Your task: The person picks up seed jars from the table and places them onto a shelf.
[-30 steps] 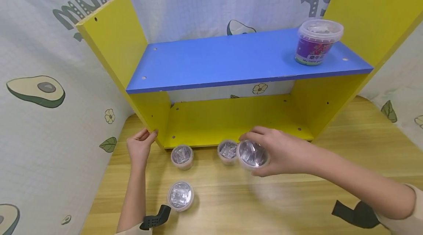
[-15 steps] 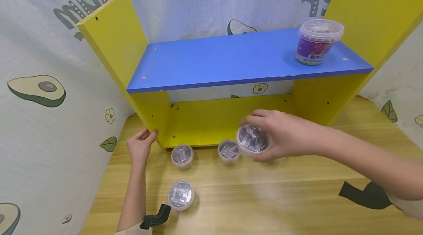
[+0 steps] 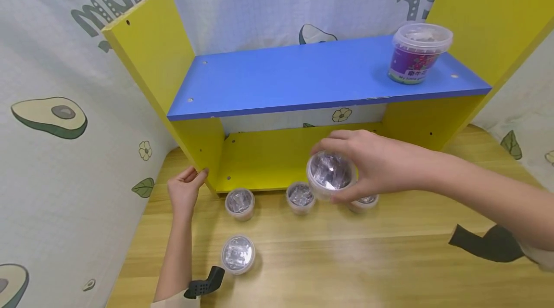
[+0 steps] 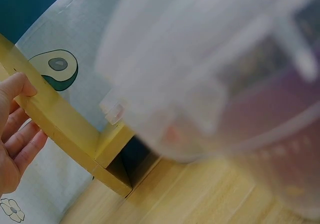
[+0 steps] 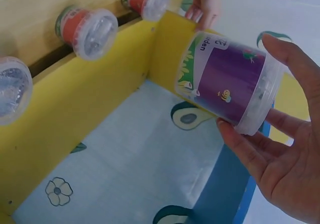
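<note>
My right hand [image 3: 381, 163] grips a clear-lidded plastic tub [image 3: 330, 173] by its rim, held in the air before the lower opening of the shelf unit. Its purple label with a small bee shows in the right wrist view, where the tub [image 5: 227, 79] lies tilted between thumb and fingers. My left hand [image 3: 183, 193] pinches the front edge of the unit's yellow left side panel [image 3: 149, 53], low down. In the left wrist view the thumb lies on one face, with the fingers [image 4: 31, 149] on the other. A blurred tub [image 4: 210, 94] fills the foreground there.
A purple-labelled tub [image 3: 419, 55] stands on the blue shelf [image 3: 277, 79] at right. Below lies the yellow bottom board [image 3: 264, 156]. Along its front, tubs stand on the wooden table [image 3: 311, 264]: one left [image 3: 240, 203], one middle [image 3: 300, 197], one partly hidden [image 3: 365, 202]. Another tub [image 3: 238, 254] stands nearer.
My right hand has lifted the tub up and away from the table, towards the shelf unit, uncovering part of a tub behind it. The left hand keeps its grip on the panel.
</note>
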Demonstrator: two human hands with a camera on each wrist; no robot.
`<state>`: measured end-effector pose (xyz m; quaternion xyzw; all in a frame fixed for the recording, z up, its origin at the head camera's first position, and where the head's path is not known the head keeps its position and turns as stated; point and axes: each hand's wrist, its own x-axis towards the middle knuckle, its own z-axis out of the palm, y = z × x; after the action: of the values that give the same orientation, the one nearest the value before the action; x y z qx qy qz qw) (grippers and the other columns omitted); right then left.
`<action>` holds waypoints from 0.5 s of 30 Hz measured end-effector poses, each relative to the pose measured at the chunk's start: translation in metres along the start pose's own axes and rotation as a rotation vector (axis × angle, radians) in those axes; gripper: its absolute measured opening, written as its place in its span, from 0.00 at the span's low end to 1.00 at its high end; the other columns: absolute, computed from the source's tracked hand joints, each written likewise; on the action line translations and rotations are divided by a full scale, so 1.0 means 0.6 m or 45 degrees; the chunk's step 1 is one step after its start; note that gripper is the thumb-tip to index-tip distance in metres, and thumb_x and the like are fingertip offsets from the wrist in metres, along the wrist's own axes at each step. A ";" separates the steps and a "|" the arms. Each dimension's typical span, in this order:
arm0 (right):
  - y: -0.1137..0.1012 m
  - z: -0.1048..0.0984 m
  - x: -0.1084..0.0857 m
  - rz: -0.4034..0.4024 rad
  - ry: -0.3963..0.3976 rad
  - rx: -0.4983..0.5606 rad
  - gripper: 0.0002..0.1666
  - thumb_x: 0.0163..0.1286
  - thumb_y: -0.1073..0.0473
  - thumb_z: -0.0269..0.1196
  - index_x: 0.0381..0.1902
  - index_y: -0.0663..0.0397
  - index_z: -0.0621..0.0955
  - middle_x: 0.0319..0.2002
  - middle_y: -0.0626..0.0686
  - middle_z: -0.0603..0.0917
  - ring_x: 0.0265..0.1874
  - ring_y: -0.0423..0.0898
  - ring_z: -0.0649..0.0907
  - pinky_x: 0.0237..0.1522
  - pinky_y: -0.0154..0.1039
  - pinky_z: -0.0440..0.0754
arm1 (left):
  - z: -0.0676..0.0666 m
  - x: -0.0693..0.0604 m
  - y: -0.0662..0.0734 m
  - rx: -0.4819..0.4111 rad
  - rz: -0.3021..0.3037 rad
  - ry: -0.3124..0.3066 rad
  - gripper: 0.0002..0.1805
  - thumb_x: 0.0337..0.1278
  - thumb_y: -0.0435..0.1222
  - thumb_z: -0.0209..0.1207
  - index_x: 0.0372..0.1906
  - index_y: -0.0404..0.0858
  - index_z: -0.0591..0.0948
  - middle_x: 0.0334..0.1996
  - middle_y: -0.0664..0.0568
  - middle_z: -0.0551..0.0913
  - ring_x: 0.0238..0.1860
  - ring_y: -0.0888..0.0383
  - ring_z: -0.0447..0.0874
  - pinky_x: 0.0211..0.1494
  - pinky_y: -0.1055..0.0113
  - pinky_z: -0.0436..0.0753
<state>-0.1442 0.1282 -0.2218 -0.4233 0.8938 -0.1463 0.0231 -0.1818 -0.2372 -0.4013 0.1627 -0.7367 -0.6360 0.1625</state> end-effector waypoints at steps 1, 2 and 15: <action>-0.001 -0.003 0.001 -0.008 0.007 -0.009 0.35 0.45 0.46 0.73 0.52 0.46 0.75 0.43 0.42 0.77 0.38 0.38 0.76 0.35 0.30 0.80 | 0.000 0.000 0.000 -0.001 0.000 0.000 0.27 0.47 0.32 0.65 0.54 0.25 0.74 0.55 0.33 0.73 0.55 0.44 0.74 0.34 0.86 0.77; -0.001 -0.006 0.001 -0.016 0.014 -0.018 0.35 0.45 0.46 0.73 0.52 0.46 0.75 0.43 0.42 0.77 0.38 0.38 0.76 0.36 0.30 0.80 | 0.000 0.001 0.000 -0.002 0.000 -0.001 0.27 0.47 0.31 0.65 0.55 0.25 0.74 0.55 0.33 0.73 0.55 0.44 0.74 0.34 0.86 0.77; -0.013 -0.028 0.006 0.012 0.015 -0.065 0.34 0.46 0.41 0.72 0.52 0.41 0.75 0.45 0.40 0.77 0.41 0.41 0.76 0.40 0.36 0.80 | 0.001 0.000 -0.001 -0.006 -0.009 -0.002 0.27 0.47 0.31 0.65 0.55 0.25 0.74 0.55 0.33 0.74 0.54 0.46 0.75 0.34 0.86 0.77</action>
<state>-0.1432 0.1249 -0.2034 -0.4188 0.8993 -0.1259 0.0078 -0.1820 -0.2369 -0.4017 0.1642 -0.7347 -0.6384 0.1602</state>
